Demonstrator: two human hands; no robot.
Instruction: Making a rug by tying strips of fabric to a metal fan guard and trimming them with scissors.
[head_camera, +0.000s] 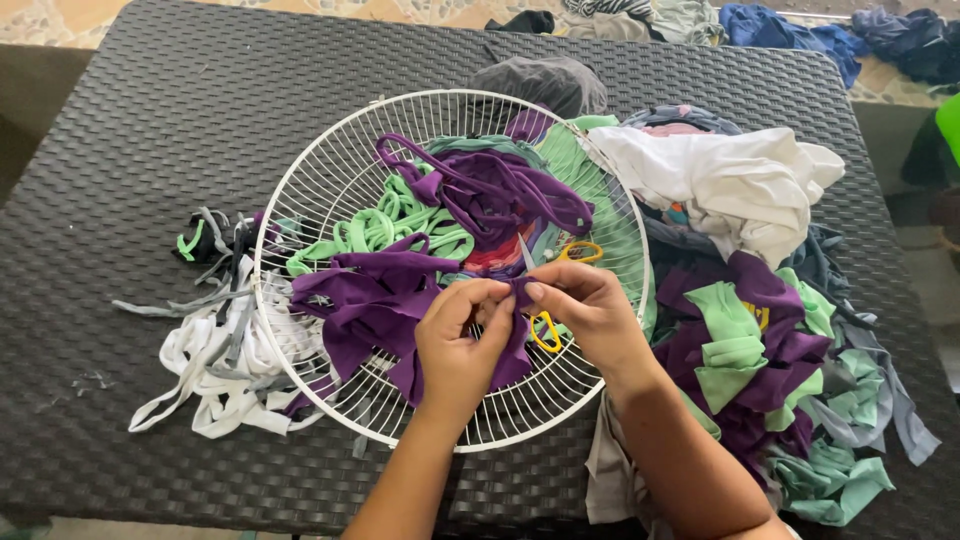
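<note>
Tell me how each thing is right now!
Left hand: pinching purple strip.
Right hand: pinching the same strip.
Scissors: lying in the grille under the hands, mostly hidden.
White wire grille: flat on table, holding fabric.
Green strips: tangled.
White cloth: crumpled.
White strips: loose on table.

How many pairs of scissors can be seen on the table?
1. The yellow-handled scissors lie on the white wire fan guard, partly behind the right hand and the purple fabric strip. Others may be hidden under the cloth piles.
</note>
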